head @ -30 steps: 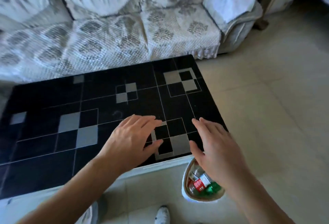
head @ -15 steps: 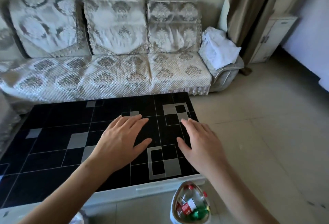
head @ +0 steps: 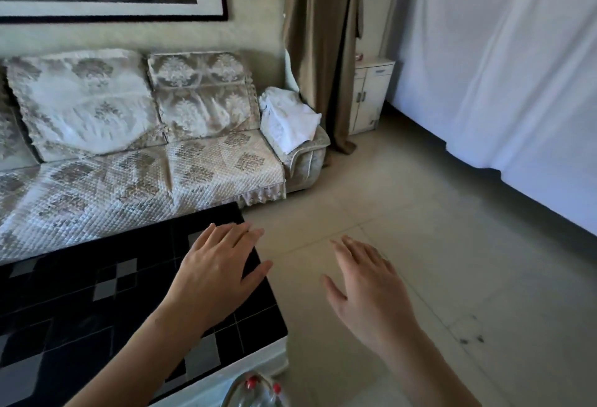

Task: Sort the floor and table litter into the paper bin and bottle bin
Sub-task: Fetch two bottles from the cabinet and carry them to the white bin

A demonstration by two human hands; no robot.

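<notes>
Hovering palm-down, left hand (head: 219,274) spread above the black table (head: 80,303), fingers straight, holding nothing; right hand (head: 368,290) at three o'clock over the floor (head: 452,245), relaxed, empty; bottle bin (head: 258,395) at six o'clock, red-capped bottles (head: 250,384) inside.

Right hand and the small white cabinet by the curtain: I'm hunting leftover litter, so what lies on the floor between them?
In the head view, only bare tile floor shows between the right hand and the white cabinet.

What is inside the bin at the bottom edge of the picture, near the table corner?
Inside the bin are clear plastic bottles; two red caps show. The frame cuts the bin off, so its lower part and any other contents cannot be seen.
</notes>
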